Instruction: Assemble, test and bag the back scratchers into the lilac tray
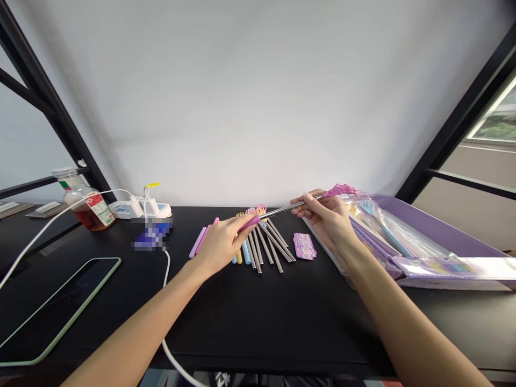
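A back scratcher [282,210] with a pink claw head, a silver rod and a pink handle is held slanting above the desk between both hands. My left hand [221,240] is closed round its pink handle. Near the claw head, my right hand [328,215] pinches the rod between thumb and fingers. Below lie several metal rods [264,248] with coloured claw heads, fanned on the black desk. Loose pink handles [197,243] rest left of my left hand, partly covered by it. A blue handle [246,252] and a yellow one show beneath its fingers.
A small stack of purple cards [304,246] lies right of the rods. Further right stands an open purple box [439,220] with plastic-wrapped back scratchers. On the left are a tablet [60,306], a bottle [91,207], a power strip [163,209] and a white cable [166,344].
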Motion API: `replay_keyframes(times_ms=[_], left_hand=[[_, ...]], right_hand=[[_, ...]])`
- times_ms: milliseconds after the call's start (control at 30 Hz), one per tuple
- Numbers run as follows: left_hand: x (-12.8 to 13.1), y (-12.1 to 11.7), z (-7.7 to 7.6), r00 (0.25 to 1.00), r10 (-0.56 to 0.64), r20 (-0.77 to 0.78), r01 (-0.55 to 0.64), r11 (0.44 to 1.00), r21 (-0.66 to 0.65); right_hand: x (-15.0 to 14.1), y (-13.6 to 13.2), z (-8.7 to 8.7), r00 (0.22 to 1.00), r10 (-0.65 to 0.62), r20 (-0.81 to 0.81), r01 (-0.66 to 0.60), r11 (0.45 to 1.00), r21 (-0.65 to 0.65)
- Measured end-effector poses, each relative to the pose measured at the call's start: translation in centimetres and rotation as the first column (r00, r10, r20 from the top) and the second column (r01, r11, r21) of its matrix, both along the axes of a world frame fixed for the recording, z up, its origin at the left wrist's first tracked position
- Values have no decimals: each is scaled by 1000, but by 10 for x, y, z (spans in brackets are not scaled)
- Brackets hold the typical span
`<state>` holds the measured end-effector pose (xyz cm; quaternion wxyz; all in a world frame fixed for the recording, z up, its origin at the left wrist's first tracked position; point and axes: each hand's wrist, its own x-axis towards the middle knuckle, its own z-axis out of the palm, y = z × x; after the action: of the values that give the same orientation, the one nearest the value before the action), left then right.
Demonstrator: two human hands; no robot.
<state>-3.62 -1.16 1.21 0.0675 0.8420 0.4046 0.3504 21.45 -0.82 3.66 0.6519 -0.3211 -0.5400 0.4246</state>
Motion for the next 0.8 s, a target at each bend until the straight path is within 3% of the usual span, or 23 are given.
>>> replay_keyframes(times_ms=[133,267,467,600,700,800], left_hand=[[-3,7,-8,999,-24,-30,26,995,95],[-2,6,-9,998,-55,-15,56,993,105],[1,2,-4,996,-88,-1,88,994,63],[2,3,-2,989,-144,-10,144,988,-49],[2,6,0,993,-120,-3,119,990,-69],[-1,12,2,995,-81,55,80,997,14]], right_hand=[[0,1,-5,999,38,31,-38,999,11],[-12,1,-10,997,77,-4,-76,997,31],[-28,2,-21,991,132,-10,-131,989,66],[-34,4,-28,984,176,37,-178,981,78],[-36,6,-26,983,182,19,-182,983,15],[-26,7,-18,977,171,-130,-189,972,-140]])
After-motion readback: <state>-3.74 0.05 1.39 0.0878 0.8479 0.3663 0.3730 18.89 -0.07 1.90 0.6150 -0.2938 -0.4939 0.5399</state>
